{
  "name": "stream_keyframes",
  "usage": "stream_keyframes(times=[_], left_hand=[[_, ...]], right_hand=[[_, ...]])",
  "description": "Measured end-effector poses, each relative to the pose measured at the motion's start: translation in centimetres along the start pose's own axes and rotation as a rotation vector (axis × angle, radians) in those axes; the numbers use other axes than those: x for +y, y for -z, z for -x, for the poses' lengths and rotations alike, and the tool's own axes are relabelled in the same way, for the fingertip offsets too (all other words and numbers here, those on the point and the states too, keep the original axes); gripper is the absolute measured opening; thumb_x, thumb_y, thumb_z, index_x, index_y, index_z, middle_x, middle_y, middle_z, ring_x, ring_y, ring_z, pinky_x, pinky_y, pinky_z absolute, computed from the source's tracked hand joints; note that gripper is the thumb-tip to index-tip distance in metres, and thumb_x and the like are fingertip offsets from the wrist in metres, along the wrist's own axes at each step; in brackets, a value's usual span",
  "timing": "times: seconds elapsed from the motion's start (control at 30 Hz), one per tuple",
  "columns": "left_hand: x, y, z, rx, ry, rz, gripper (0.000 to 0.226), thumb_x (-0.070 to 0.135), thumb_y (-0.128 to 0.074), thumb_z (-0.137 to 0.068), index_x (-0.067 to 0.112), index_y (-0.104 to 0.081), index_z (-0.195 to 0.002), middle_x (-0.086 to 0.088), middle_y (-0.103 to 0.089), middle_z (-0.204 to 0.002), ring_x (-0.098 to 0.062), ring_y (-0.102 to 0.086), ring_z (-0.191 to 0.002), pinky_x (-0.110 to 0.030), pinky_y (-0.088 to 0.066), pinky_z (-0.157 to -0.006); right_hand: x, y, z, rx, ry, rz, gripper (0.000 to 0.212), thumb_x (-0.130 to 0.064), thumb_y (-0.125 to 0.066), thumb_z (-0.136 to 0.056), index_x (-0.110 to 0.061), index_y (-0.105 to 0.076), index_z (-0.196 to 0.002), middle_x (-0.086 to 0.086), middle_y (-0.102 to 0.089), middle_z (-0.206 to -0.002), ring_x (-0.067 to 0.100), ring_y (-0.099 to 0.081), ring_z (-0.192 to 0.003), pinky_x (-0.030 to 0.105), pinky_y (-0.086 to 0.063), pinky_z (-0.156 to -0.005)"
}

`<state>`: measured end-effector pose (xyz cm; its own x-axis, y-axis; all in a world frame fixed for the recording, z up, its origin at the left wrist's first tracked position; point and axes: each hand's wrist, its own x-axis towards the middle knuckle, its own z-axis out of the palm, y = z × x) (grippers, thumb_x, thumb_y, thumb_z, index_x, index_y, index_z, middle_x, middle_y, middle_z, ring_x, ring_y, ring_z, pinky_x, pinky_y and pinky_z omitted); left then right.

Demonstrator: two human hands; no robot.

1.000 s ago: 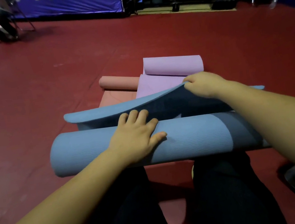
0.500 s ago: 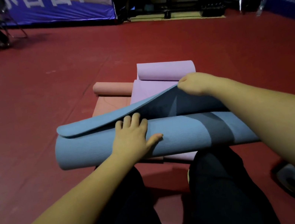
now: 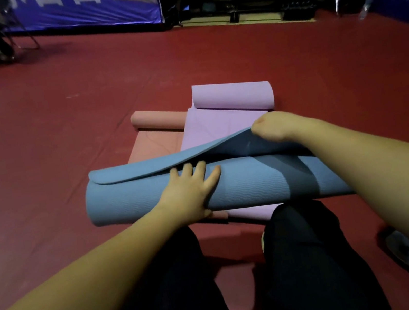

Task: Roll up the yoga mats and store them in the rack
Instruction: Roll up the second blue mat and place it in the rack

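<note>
Red floor (image 3: 291,64), ribbed blue mat roll (image 3: 130,202) under both hands, right (image 3: 272,127) seemingly gripping

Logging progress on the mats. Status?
Left hand flat on blue mat roll. Right hand grips its loose end. Purple mat, pink mat half-rolled beyond.

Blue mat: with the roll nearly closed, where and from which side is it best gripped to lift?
Probably the blue mat at mid-length, from above, fingers wrapping over the loose flap to trap it. The left hand presses the roll flat; the right hand grips the flap's raised edge, so it would spring open otherwise.
</note>
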<state>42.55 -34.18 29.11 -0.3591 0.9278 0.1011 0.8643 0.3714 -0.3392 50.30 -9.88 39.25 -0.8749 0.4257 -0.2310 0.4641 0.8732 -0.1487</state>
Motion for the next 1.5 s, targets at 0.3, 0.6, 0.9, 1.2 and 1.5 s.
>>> stream_keyframes(times=[0.3, 0.6, 0.9, 1.2, 1.5], left_hand=[[-3.8, 4.8, -0.7, -0.152, 0.003, 0.388, 0.112, 0.073, -0.074, -0.055, 0.03, -0.027, -0.147, 0.003, -0.048, -0.142, -0.024, -0.049, -0.124, -0.041, -0.045, -0.098], [-4.1, 4.0, 0.7, -0.002, -0.068, 0.475, 0.107, 0.086, -0.056, -0.05, 0.028, -0.05, -0.14, -0.001, -0.04, -0.132, -0.021, -0.031, -0.121, -0.044, -0.037, -0.102], [-4.6, 3.9, 0.5, -0.166, 0.105, 0.489, 0.116, 0.087, -0.064, -0.055, 0.029, -0.031, -0.151, 0.008, -0.044, -0.15, -0.017, -0.042, -0.135, -0.036, -0.039, -0.104], [-3.5, 1.6, 2.1, 0.194, 0.168, 0.525, 0.1, 0.092, -0.043, -0.063, 0.016, -0.066, -0.123, -0.001, -0.065, -0.123, -0.027, -0.056, -0.11, -0.043, -0.046, -0.094], [8.2, 0.2, 5.8, -0.156, 1.394, 2.376, 0.037, 0.035, -0.032, -0.105, 0.011, -0.054, -0.121, -0.02, -0.065, -0.112, -0.037, -0.064, -0.09, -0.039, -0.05, -0.07]], right_hand=[[-0.4, -0.4, 2.6, 0.078, 0.137, 0.135, 0.031, -0.028, -0.034, -0.098, -0.027, -0.065, -0.095, 0.004, -0.063, -0.12, 0.025, -0.051, -0.099, 0.034, -0.039, -0.08], [0.4, -5.8, 4.7, 0.028, 0.161, 0.039, 0.052, -0.062, -0.023, -0.097, -0.028, -0.059, -0.113, 0.001, -0.064, -0.125, 0.025, -0.057, -0.111, 0.037, -0.044, -0.09], [0.0, -6.5, 4.0, 0.169, 0.165, 0.093, 0.06, -0.071, -0.025, -0.093, -0.025, -0.063, -0.095, 0.005, -0.069, -0.11, 0.028, -0.059, -0.102, 0.035, -0.037, -0.072], [-2.2, -7.6, 3.7, 0.196, -0.001, 0.09, 0.071, -0.074, -0.02, -0.092, -0.025, -0.062, -0.121, 0.006, -0.063, -0.127, 0.03, -0.056, -0.116, 0.042, -0.038, -0.094], [-1.5, -6.2, 1.4, 0.044, -0.015, 0.056, 0.075, -0.07, -0.019, -0.094, -0.019, -0.071, -0.11, 0.01, -0.067, -0.116, 0.03, -0.057, -0.104, 0.036, -0.041, -0.08]])
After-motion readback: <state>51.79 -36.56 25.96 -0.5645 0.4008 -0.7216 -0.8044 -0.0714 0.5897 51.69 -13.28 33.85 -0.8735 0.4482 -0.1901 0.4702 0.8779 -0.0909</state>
